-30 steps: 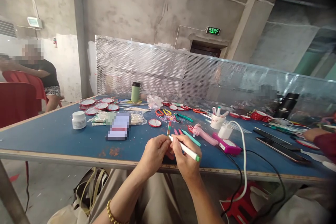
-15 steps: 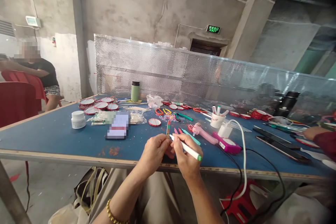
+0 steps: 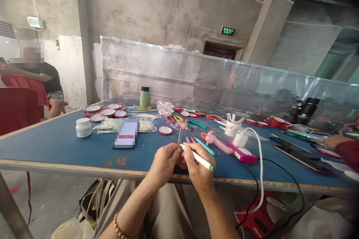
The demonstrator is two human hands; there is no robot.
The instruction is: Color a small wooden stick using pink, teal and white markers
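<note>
Over the near edge of the blue, scuffed tabletop [image 3: 56,145], both bent forearms meet. The left hand [image 3: 165,162] pinches a thin, flat stick [image 3: 180,137] with red and green bands, held upright. The right hand [image 3: 198,168] grips a slim white marker [image 3: 198,158] with a green cap, its tip against the stick.

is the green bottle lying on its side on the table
No, the green bottle stands upright with its dark cap on top, at the far side of the blue table.
</note>
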